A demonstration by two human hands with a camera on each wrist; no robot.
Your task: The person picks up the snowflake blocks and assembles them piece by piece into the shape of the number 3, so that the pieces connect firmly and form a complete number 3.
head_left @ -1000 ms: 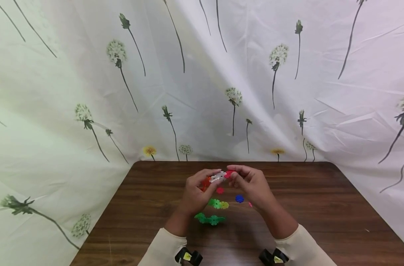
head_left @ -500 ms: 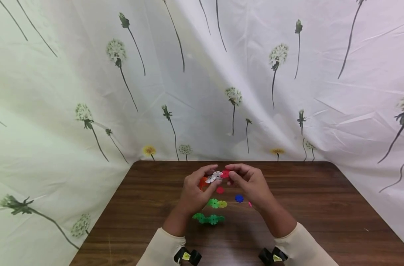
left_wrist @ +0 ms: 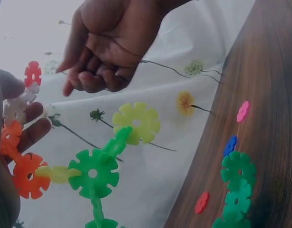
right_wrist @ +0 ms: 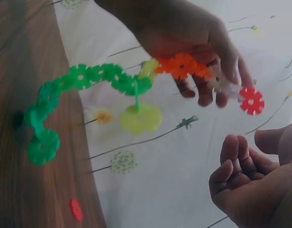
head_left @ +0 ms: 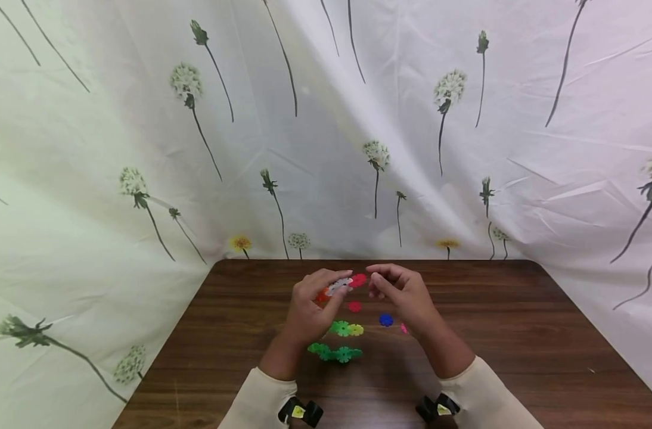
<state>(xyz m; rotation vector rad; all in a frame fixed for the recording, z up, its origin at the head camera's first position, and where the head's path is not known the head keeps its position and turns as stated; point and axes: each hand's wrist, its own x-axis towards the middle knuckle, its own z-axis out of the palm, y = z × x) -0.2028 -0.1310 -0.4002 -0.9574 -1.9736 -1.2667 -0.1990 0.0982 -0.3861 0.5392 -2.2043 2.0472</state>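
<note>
My left hand pinches a long chain of slotted flower-shaped plastic discs by its white discs. A red disc sits at the chain's tip, beyond the left fingers. Orange discs lie along the palm, followed by a pale yellow one and a run of green discs curving down toward the table. From the green part branches a yellow disc. My right hand hovers just right of the red tip, apart from it, fingers loosely bent and holding nothing.
On the brown wooden table lie a loose red disc, a blue disc and a pink disc. A white cloth printed with dandelions hangs behind the table's far edge.
The right fingers, which pinched the red disc, have let go of it. My left hand has shifted slightly left with the chain, opening a gap between the red tip and the right hand.
</note>
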